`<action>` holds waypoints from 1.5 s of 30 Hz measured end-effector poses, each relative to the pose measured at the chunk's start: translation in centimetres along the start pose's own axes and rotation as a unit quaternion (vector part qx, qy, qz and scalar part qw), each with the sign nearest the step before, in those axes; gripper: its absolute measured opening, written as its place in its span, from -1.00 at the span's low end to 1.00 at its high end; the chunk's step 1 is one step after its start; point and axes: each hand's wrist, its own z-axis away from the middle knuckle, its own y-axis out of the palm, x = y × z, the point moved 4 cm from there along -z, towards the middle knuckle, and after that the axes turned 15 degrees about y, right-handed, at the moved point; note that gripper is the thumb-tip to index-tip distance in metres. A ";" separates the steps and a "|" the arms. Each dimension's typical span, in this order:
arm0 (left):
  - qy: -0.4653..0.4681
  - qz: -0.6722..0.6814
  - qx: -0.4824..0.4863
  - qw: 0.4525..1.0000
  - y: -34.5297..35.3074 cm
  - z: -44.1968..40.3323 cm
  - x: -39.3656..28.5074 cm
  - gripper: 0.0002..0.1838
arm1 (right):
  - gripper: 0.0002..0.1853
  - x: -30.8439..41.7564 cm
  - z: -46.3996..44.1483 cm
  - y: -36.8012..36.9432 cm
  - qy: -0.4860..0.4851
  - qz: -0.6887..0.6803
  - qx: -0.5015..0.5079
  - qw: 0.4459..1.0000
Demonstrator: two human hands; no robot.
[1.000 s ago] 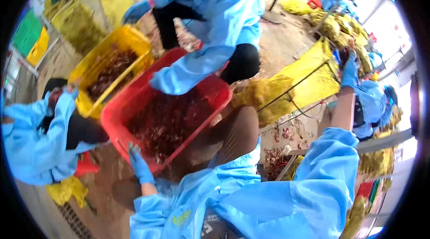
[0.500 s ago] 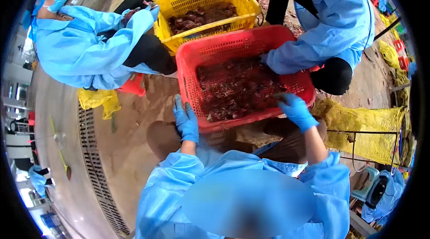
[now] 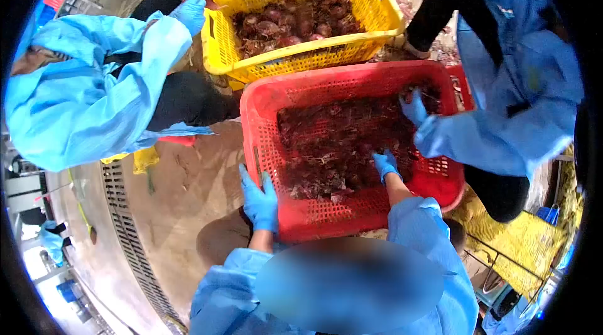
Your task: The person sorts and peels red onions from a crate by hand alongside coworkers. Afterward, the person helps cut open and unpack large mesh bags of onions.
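A red plastic crate (image 3: 352, 212) stands in front of me, with a dark layer of what look like red onions (image 3: 333, 153) and loose dry skins in it. My left hand (image 3: 259, 203), in a blue glove, is at the crate's near left corner with its fingers stretched and apart. Inside the crate, my right hand (image 3: 387, 166), also gloved, rests on the onions with its fingers partly spread; its fingertips are hard to make out. A co-worker's gloved hand (image 3: 414, 109) reaches into the same crate from the right.
A yellow crate (image 3: 301, 61) of red onions stands just beyond the red one. Co-workers in blue gowns (image 3: 94, 90) sit at left and right. A floor drain grate (image 3: 129, 228) runs along the left. Yellow mesh (image 3: 515, 241) hangs at lower right.
My right hand has moved from the crate's right side farther in over the onions. My left hand stays at the left corner. The view has shifted, and the right co-worker's hand shows more clearly.
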 end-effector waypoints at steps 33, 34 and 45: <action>0.205 0.611 0.101 0.758 -7.1 8.0 -12.2 -0.41 | 0.03 10.4 31.8 -5.7 -0.296 -0.389 0.499 0.715; 0.254 0.569 0.073 0.779 -7.6 8.2 -12.4 -0.41 | 0.03 10.4 32.6 -6.1 -0.320 -0.372 0.488 0.722; 0.433 0.339 0.017 0.835 -11.8 9.8 -13.9 -0.40 | -0.09 9.4 35.6 -7.6 -0.263 -0.471 0.566 0.623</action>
